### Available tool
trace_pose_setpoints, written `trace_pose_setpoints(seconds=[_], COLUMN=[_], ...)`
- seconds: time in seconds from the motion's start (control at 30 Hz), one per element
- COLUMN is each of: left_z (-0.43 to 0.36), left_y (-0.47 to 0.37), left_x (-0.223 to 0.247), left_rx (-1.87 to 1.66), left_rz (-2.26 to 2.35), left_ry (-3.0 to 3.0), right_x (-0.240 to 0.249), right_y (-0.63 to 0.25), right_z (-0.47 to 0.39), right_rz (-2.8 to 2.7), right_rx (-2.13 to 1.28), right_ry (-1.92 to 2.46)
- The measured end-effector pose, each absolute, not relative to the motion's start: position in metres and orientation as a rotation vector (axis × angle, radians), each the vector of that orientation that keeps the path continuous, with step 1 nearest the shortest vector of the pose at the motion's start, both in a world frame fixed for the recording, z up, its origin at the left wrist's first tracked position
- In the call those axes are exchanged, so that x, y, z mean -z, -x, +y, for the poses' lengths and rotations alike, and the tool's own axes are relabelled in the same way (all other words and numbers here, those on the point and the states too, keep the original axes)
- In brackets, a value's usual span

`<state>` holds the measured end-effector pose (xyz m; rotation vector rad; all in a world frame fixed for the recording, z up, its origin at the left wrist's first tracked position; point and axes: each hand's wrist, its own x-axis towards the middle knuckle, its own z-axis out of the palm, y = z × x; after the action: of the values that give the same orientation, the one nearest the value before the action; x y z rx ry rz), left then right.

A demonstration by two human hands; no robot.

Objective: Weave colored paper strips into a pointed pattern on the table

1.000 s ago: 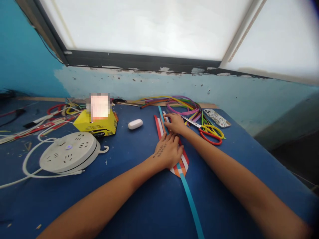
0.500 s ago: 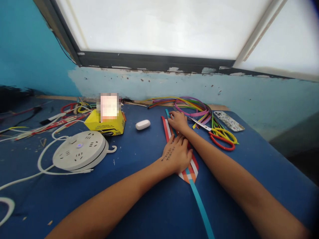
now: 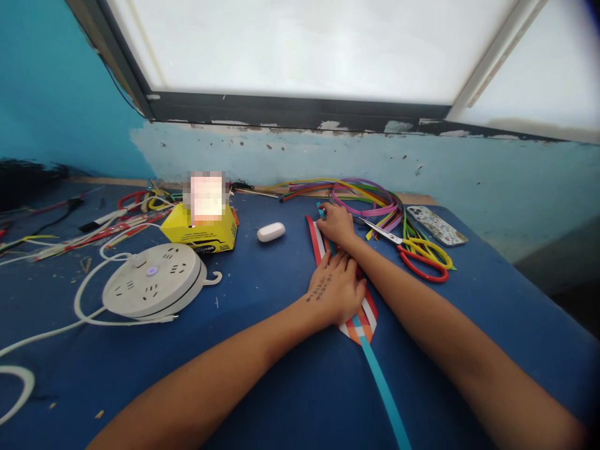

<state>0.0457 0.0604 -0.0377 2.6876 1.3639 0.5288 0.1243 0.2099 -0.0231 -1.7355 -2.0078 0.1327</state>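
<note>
A flat piece of plaited strips (image 3: 369, 317), in red, white, orange and blue, lies right of centre in the frame, its long axis slanting from the upper left to the lower right. Its pointed end faces the bottom of the frame, while the loose strip ends run toward the top; from the point a blue strip (image 3: 382, 375) trails on to the bottom edge, carrying roughly the same line. The left hand (image 3: 336, 290) rests flat over the middle of the piece, its fingers slightly spread (dark marks show on its back). The right hand (image 3: 337, 225), just above it in the frame, bends its fingers down over the upper strip ends; whether they pinch the blue strip I cannot tell. Underneath is a blue tabletop (image 3: 281, 400), with small scraps scattered at lower left. Scissors (image 3: 400, 242) and a phone (image 3: 437, 225) lie at right, below a coil of coloured strips (image 3: 391, 203); a white case (image 3: 270, 232), a yellow box (image 3: 201, 231) and a round power strip (image 3: 150, 281) sit leftward. Across the top, a bright window (image 3: 304, 50) stands above a chipped, pale blue wall (image 3: 281, 147).
</note>
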Motion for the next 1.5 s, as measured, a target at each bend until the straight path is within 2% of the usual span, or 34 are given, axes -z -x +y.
trace_pose_setpoints(seconds=[0.43,1.5], left_z=[0.061,0.060], left_y=[-0.047,-0.046], left_x=[0.039,0.037], left_rx=[-0.504,-0.468], left_rz=[1.382,1.390], left_ry=[-2.699,-2.714], right_x=[0.019,0.019], right_y=[-0.139,-0.143], right_z=[0.222,0.220], right_rz=[-1.847,-1.893], right_rx=[-0.343,-0.395], right_ry=[1.779,1.704])
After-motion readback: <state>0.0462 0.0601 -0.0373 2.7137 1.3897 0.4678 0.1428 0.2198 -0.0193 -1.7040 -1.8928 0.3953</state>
